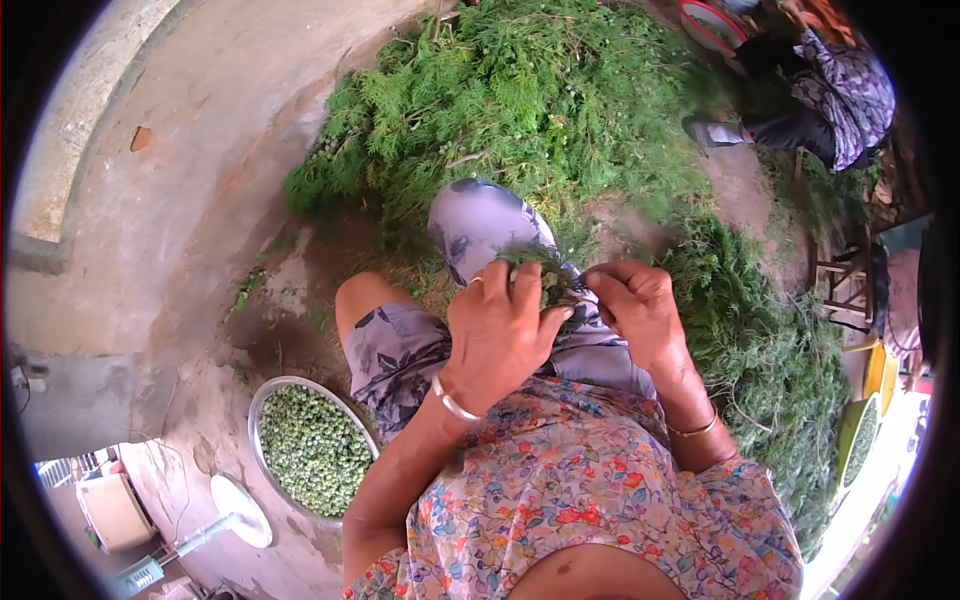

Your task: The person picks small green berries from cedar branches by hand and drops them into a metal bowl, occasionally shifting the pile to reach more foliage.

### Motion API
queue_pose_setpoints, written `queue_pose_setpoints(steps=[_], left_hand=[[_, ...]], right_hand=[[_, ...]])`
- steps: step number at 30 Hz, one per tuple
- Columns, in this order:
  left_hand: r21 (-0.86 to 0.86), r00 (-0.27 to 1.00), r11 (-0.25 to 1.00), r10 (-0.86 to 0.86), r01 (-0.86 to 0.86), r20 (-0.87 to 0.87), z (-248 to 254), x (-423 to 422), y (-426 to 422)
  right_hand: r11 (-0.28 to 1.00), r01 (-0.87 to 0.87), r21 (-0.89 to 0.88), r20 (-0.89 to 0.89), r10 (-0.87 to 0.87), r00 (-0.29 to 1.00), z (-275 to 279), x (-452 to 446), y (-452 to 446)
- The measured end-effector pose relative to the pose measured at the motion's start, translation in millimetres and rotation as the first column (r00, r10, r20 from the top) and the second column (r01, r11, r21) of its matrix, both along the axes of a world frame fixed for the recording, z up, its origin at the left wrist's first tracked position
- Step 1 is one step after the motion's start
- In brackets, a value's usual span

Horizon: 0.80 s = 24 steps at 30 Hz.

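Observation:
My left hand point(505, 325), with a silver bangle at the wrist, is closed around a small green conifer sprig point(550, 275) above my lap. Fingers and thumb of my right hand point(640, 305) are pinched together at the right side of the sprig. What exactly lies between those fingertips is too small to make out. To my left, a round metal basin point(257, 440) holds a heap of small green cones point(313, 450). A large pile of cut green conifer branches point(520, 110) lies on the ground beyond my knees.
More branches point(760, 370) are piled on my right. Another person point(845, 100) sits at the upper right near a red-rimmed basin point(712, 25). A white fan-like stand with a round base point(242, 510) is at lower left. A yellow-green container point(858, 440) stands far right.

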<state>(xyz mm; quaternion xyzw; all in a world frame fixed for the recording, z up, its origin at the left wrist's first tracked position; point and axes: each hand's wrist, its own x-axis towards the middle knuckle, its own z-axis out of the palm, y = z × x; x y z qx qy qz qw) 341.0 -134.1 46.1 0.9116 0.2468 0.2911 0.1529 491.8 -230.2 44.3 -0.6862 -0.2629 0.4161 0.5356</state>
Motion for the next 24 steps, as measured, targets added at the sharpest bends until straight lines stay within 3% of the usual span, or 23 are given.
queue_pose_setpoints(steps=[1,3,6,8,10,14,16,24], left_hand=[[0.022,0.996,1.000,0.005,-0.003,-0.086,-0.7,4.7,-0.4],[0.048,0.994,0.999,0.000,0.005,-0.107,-16.4,9.2,0.4],[-0.002,0.996,1.000,-0.007,0.007,-0.087,-27.8,11.4,-0.6],[-0.164,1.000,0.986,-0.019,0.017,-0.012,-29.1,10.7,2.3],[-0.243,0.998,0.970,-0.013,0.026,0.054,-30.4,8.8,4.1],[-0.385,0.986,0.919,-0.017,0.081,0.168,-31.4,4.3,7.5],[-0.407,0.983,0.907,-0.041,0.111,0.177,-30.1,1.8,10.0],[-0.455,0.978,0.874,-0.098,0.174,0.186,-30.2,-2.3,14.4]], right_hand=[[1.000,0.004,-0.002,0.003,-0.004,1.000,-4.3,0.1,-0.9],[0.986,-0.154,-0.060,0.286,0.165,0.944,-14.0,-0.2,-3.5],[0.977,-0.178,-0.117,0.305,0.206,0.930,-16.0,-2.1,-2.5],[0.975,-0.189,-0.120,0.318,0.218,0.923,-19.8,-0.6,-1.5],[0.979,-0.132,-0.156,-0.133,0.111,0.985,-21.5,0.9,-0.3],[0.980,-0.165,-0.108,-0.210,0.139,0.968,-18.1,-4.6,1.8],[0.973,-0.186,-0.134,-0.138,0.167,0.976,-16.8,-8.1,3.7],[0.977,-0.184,-0.106,-0.151,0.167,0.974,-21.7,-12.8,6.7]])
